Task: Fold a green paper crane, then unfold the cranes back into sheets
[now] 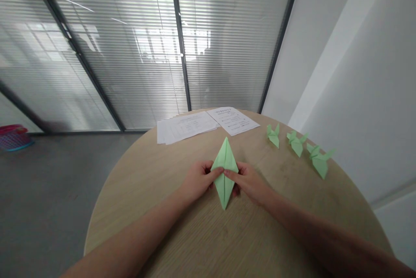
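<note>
over the table [139, 174], left hand [198, 179] and right hand [251, 180] pinch one green paper diamond [225, 156].

Origami piece [226, 154] before papers [188, 127], 3 origami birds [296, 145] right, table [143, 182] beneath.

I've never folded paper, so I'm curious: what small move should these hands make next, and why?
Perhaps press along the centre seam of the green folded paper, because the left hand and right hand hold its sides, both thumbs resting near that seam.
</note>
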Demonstrator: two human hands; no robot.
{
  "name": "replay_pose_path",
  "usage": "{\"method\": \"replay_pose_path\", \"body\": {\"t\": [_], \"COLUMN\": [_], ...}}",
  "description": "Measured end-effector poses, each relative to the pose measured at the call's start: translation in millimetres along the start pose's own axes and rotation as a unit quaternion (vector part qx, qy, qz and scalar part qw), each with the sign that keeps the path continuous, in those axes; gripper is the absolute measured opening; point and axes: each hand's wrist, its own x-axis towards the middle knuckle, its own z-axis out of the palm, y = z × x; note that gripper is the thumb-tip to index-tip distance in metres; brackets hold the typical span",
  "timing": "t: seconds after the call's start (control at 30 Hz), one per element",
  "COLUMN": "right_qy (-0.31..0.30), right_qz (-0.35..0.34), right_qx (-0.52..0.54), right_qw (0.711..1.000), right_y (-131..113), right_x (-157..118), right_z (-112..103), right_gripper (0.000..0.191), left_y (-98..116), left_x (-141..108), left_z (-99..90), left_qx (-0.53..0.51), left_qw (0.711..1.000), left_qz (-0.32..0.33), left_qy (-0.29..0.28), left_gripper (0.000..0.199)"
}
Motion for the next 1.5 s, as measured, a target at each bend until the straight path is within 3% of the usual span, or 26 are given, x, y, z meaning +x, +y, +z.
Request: {"method": "replay_pose_path", "body": {"t": [0.37,0.5,0.6,0.7,0.83,1.23,1.5], "right_qy": [-0.007,-0.015,0.049,0.111,0.081,0.034,0.025], "right_qz": [0.007,-0.014,-0.051,-0.083,-0.063,-0.064,-0.05], "right_qx": [-0.065,-0.045,0.012,0.042,0.043,0.033,0.096], "right_qw": [0.998,0.999,0.997,0.989,0.994,0.997,0.994], "right_y": [0.6,0.2,-2.5,-3.9,-2.1,-3.1,-4.7], "right_x": [-0.3,-1.2,-3.2,-3.3,-0.9,-2.6,-0.4], "right_z": [2.0,3.7,2.0,-3.2,-8.3,-4.3,0.8], "right_gripper": [0.04,0.04,0.053,0.047,0.037,0.034,0.058], "left_y": [-5.5,-3.6,-3.5,-4.1,-4.3,-5.2,-7.8], "left_x": [3.8,3.3,3.7,4.1,3.7,2.9,4.7], "left_z": [1.2,-0.4,-1.5,-3.2,-5.1,-0.2,4.4], "left_qx": [-0.075,-0.096,-0.128,-0.165,-0.179,-0.145,-0.15], "left_qw": [0.997,0.995,0.989,0.982,0.981,0.988,0.989], "left_qz": [-0.012,-0.025,-0.048,-0.059,-0.055,-0.034,0.002], "left_qy": [-0.007,0.022,0.06,0.071,0.058,0.035,-0.001], "left_gripper": [0.032,0.032,0.034,0.036,0.035,0.034,0.039]}}
